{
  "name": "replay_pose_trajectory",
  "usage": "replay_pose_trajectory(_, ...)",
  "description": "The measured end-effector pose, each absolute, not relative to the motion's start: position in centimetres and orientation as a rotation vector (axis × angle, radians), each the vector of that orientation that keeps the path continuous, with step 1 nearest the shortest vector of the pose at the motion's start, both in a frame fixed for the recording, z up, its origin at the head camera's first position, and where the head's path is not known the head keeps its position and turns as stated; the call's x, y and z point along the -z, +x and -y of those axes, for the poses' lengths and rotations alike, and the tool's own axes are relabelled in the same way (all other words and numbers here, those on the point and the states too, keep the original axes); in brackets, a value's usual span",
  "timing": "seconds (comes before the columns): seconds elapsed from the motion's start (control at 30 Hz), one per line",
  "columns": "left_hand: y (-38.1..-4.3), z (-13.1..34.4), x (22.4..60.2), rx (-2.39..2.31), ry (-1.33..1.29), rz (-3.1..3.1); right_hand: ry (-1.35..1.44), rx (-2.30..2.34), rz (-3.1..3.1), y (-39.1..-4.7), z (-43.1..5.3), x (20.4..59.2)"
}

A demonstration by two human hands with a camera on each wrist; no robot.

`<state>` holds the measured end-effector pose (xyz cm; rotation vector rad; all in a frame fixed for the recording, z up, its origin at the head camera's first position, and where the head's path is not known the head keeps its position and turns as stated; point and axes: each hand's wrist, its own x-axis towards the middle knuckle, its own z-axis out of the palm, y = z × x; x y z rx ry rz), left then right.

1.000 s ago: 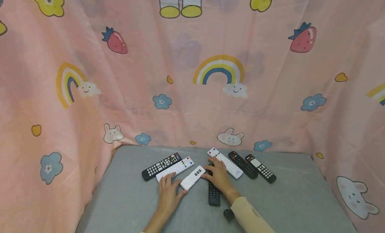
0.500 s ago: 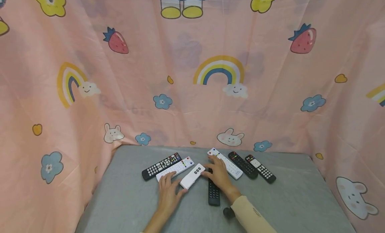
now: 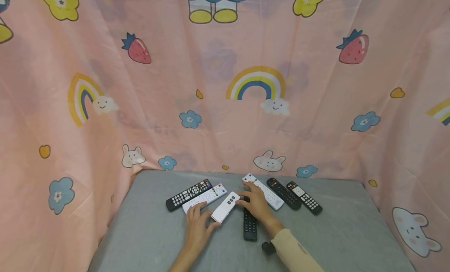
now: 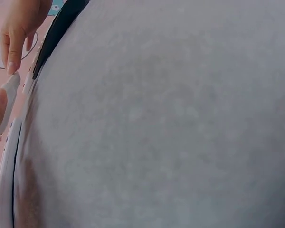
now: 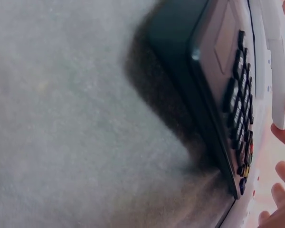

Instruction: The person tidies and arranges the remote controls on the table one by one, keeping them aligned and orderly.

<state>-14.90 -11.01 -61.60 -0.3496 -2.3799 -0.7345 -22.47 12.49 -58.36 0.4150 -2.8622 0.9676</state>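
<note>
A small white remote control (image 3: 225, 208) with a few dark buttons is held tilted between both hands in the head view. My left hand (image 3: 197, 230) pinches its near end between thumb and finger. At the far end, my right hand (image 3: 258, 205) grips it by the fingertips. The left wrist view catches the white remote control (image 4: 9, 95) edge-on, off the cloth. Beneath the right hand lies a black remote control (image 3: 250, 227), its upper part hidden. Beside the left fingers is a larger white remote control (image 3: 207, 195), partly covered by them.
A black remote control (image 3: 188, 194) lies at the left. To the right, a white remote control (image 3: 270, 194) and two black ones lie side by side on the grey cloth (image 3: 337, 233). A small dark round object (image 3: 268, 248) sits by the right sleeve. A pink curtain (image 3: 225, 139) hangs behind.
The hands and the small white remote control stay nearly in place, with only a slight shift of the remote. The whole head view drifts slightly downward.
</note>
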Motion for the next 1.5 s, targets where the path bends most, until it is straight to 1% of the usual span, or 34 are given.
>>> replay_pose_trajectory(0.4, -14.6, 10.1, 61.7, 0.697, -0.380, 2.331, 0.465, -1.080, 2.913, -22.6, -13.0, 58.0)
replay_pose_trajectory(0.8, -14.4, 9.6, 62.3, 0.673, -0.412, 2.350, 0.451, -1.140, 2.908, -22.7, -13.0, 58.2)
replay_pose_trajectory(1.5, -14.3, 8.9, 63.1, 0.654, -0.487, 2.341, 0.501, -1.096, 2.919, -22.8, -13.1, 58.5)
